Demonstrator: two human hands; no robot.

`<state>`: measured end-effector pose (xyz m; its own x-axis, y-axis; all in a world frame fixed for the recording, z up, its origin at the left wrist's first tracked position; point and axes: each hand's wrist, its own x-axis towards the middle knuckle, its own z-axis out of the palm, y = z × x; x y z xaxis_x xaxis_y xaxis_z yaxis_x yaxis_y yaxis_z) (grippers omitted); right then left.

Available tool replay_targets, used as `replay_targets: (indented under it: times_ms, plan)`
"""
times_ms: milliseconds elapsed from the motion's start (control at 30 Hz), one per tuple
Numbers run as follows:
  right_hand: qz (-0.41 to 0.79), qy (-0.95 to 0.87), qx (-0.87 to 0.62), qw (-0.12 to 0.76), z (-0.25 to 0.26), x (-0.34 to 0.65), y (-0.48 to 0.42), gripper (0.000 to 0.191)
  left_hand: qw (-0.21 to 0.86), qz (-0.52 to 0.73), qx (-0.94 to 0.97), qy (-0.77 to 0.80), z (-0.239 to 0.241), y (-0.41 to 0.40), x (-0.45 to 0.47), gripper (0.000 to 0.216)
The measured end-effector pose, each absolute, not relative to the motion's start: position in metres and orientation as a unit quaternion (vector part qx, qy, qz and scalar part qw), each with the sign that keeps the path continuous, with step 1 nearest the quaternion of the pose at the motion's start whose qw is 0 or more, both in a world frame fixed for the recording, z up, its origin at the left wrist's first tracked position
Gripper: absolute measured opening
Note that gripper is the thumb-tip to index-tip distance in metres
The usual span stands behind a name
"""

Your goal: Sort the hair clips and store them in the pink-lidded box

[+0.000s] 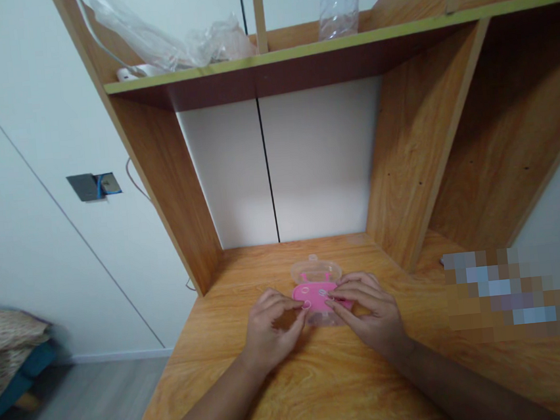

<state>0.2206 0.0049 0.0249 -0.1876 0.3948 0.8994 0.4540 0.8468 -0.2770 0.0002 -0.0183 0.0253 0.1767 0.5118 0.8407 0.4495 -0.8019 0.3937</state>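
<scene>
A small plastic case with a clear lid [316, 272] lies open on the wooden desk, its lid tilted back. Its pink tray [313, 289] carries a few small pale rings, one of them [305, 290] at the upper left. My left hand [274, 326] is at the tray's left side, thumb and forefinger pinched around a small pale ring [307, 305]. From the right, my right hand [371, 310] reaches over the tray with thumb and fingers drawn together. What its fingertips hold, if anything, is too small to tell.
The wooden desk [321, 384] has side panels and a shelf [294, 53] above. On that shelf are a clear plastic bottle [339, 3] and a crumpled plastic bag [185, 44]. A pixelated patch covers something at the desk's right. An open wall socket [94, 186] is at left.
</scene>
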Motion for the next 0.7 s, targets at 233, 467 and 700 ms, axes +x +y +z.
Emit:
replay_targets:
  times_ms: [233, 467, 700]
  plan:
    - [-0.042, -0.829, -0.239, 0.504, 0.022, 0.219, 0.004, 0.023, 0.029, 0.525, 0.8, 0.291, 0.021, -0.02, 0.0, 0.017]
    - [-0.042, -0.851, -0.233, 0.469, 0.021, 0.218, 0.005, 0.024, 0.013, 0.502, 0.815, 0.288, 0.016, -0.017, -0.001, 0.019]
    - [-0.049, -0.857, -0.226, 0.461, 0.02, 0.22, 0.008, 0.025, 0.012, 0.484, 0.828, 0.284, 0.016, -0.018, -0.001, 0.021]
